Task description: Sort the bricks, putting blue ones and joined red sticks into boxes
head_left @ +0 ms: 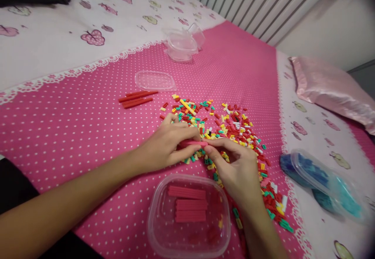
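My left hand [178, 140] is closed around a pink stick of small joined bricks [193, 143], its thumb and fingers along the stick's sides. At the stick's right end, my right hand [234, 161] pinches with thumb and forefinger. Beneath and around both hands lies a spread of small loose plastic bricks [246, 134] in red, yellow, green, white and pink. Just in front of me stands a clear plastic tub [154, 220] with several pink brick sticks [191, 211] lying inside. To the left of the pile rest several dark red sticks [137, 99].
A clear lid [155, 80] lies beyond the red sticks. Farther back are stacked clear containers [181, 44]. On the right, lidded tubs hold blue pieces [310, 169] and turquoise pieces [345, 196]. A pink pillow [331, 87] lies on the polka-dot bedspread [88, 134] near the radiator [249, 1].
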The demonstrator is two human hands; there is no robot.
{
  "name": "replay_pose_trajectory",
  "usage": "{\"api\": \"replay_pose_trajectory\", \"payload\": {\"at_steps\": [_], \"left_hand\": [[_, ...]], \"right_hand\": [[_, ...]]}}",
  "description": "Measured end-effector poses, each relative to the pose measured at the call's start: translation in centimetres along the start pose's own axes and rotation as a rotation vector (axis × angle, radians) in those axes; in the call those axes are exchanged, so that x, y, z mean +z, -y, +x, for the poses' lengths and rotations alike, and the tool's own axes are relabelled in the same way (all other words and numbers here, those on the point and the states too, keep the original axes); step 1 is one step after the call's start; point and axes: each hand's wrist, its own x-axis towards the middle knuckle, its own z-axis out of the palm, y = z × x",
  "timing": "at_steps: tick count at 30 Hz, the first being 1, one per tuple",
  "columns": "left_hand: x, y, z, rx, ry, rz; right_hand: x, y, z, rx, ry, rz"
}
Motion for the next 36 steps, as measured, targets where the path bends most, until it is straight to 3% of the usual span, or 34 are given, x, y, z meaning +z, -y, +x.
{"api": "replay_pose_trajectory", "payload": {"at_steps": [6,15,19,27,36], "left_hand": [[0.1,-0.4,0.0,0.016,0.004,-0.053],[0.1,0.2,0.4,-0.123,-0.036,-0.095],[0.1,0.3,0.4,-0.097,-0.022,-0.080],[0.2,-0.4,0.1,-0.036,0.013,-0.078],[0.4,-0.3,-0.1,0.026,-0.015,-0.085]], "right_hand": [[0.1,-0.3,0.3,0.050,0.035,0.123],[-1.3,-1.2,1.2,0.087,0.023,0.194],[-1.1,-1.3,1.3,0.115,0.048,0.279],[0.0,-0.7,1.0,0.077,-0.038,0.438],[0.2,-0.3,0.8,0.091,-0.031,0.396]]}}
